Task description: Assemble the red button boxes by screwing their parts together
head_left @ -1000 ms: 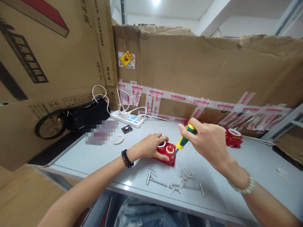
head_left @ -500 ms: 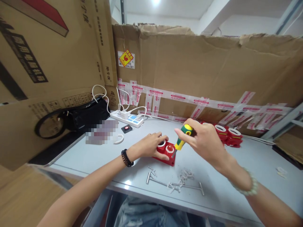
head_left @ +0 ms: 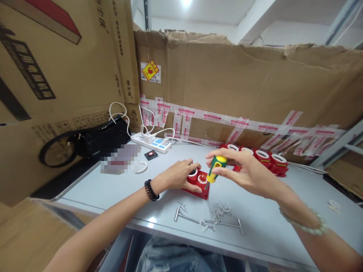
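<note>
A red box-like housing with round white-ringed openings lies on the grey table. My left hand is closed over its left side, thumb along the front edge and fingers at the back. In my right hand is a yellow-and-green screwdriver, held tilted by its handle. Its shaft points down at the housing's right front part, beside a ring; the tip's exact contact is too small to tell. Closer to me lie several small screws, a T-handle wrench, another T-handle wrench and whitish scraps.
More red ringed housings stand in a row at the back right. A white power strip with cables lies at the back left, near a black bag and a small black square piece. Cardboard walls the table's back.
My right hand has rolled round the screwdriver handle, its fingers now over the top and its wrist farther right. The left hand and housing stay in place.
</note>
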A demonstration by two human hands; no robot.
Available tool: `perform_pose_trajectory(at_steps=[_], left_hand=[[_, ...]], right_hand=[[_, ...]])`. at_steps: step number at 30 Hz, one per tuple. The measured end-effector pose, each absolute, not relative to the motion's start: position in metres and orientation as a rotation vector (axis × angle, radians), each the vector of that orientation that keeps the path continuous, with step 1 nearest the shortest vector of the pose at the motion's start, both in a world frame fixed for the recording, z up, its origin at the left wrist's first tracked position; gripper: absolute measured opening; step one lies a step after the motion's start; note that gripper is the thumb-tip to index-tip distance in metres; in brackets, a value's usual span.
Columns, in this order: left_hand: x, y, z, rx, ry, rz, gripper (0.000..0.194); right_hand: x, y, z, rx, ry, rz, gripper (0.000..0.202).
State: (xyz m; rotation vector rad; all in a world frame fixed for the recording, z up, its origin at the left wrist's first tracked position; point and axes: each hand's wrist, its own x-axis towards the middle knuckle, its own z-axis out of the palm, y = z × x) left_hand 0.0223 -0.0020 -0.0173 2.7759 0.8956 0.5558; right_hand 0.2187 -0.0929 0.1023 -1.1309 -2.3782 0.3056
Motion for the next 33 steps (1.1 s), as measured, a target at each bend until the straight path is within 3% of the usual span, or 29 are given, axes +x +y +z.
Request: perform_pose_trajectory(at_steps=[7,9,13,18,20,26,33], left_hand=[[0.022,-0.005,-0.013,2.838,0.935,0.482,0.07],[0.022,-0.006,-0.012,2.833,0.926,0.49,0.069],[0.022,-0.005,-0.011,2.839,0.925,0.492,0.069],[0.023,-0.004,-0.013,2.858,0.916,0.489,0.069],[0.023,-0.003,-0.015,2.867,0.918,0.494,0.07],[0.023,-0.003,-0.016,2.855,0.919,0.512,0.072],[0.023,-0.004,-0.015,2.856,0.93,0.495,0.071]], right_hand=[[0.207,-0.067,0.058,-1.271,-1.771,-0.551,0.033],[0.207,-0.066,0.059,-1.324,-1.779,-0.652,0.037],[0.215,-0.076,0.081,-1.408,-2.108,-0.259,0.029],[0.227,-0.085,0.104,-1.12,-2.478,0.391,0.028],[0.223,-0.084,0.1,-1.154,-2.387,0.335,0.023],[0.201,-0.068,0.063,-1.294,-1.842,-0.275,0.025],[0.193,-0.058,0.064,-1.4,-1.77,-0.609,0.034]])
